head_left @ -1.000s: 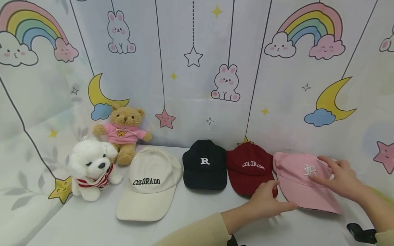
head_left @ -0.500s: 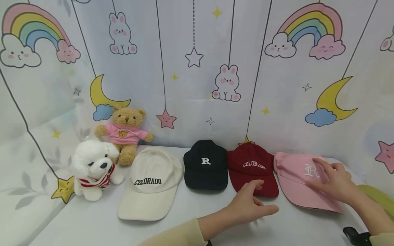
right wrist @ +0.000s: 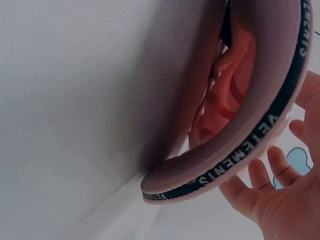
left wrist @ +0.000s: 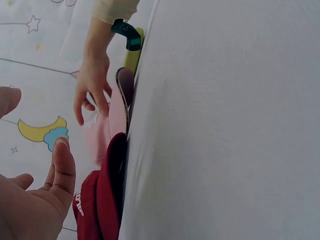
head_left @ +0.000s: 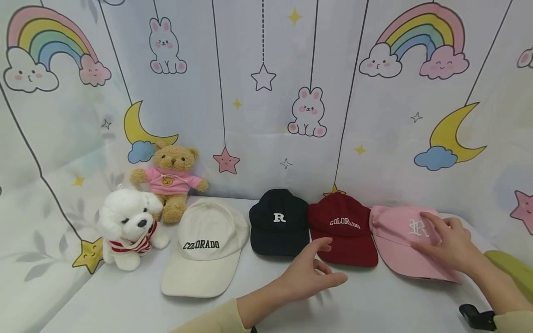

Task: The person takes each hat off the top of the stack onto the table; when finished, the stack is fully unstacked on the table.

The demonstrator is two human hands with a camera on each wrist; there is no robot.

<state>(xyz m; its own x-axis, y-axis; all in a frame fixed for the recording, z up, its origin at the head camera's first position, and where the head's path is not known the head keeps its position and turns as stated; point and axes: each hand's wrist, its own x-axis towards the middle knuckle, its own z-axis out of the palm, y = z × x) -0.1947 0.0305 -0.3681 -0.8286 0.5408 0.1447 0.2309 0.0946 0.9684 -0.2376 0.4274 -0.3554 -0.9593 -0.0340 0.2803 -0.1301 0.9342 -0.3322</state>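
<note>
Four baseball caps would be a count, so I tell them singly: a pink cap point(head_left: 399, 252) with a white letter emblem lies at the right of the row. My right hand point(head_left: 451, 243) is on its right side, fingers spread at the crown; the right wrist view shows fingers point(right wrist: 242, 195) beside the brim with its dark lettered band point(right wrist: 235, 160). Left of it are a dark red COLORADO cap point(head_left: 345, 252), a black cap point(head_left: 279, 240) with an R, and a cream COLORADO cap point(head_left: 200, 277). My left hand point(head_left: 301, 275) hovers before the black and red caps, fingers apart, holding nothing.
A white plush dog point(head_left: 129, 212) and a teddy bear point(head_left: 170, 182) in a pink hoodie sit at the left. A yellow-green object point(head_left: 512, 273) lies at the far right. Behind the white table point(head_left: 137, 305) hangs a cartoon-printed backdrop point(head_left: 250, 37).
My left hand has drawn away leftward from between the red and pink caps. My right hand has shifted slightly left on the pink cap, which has edged a little toward the red one.
</note>
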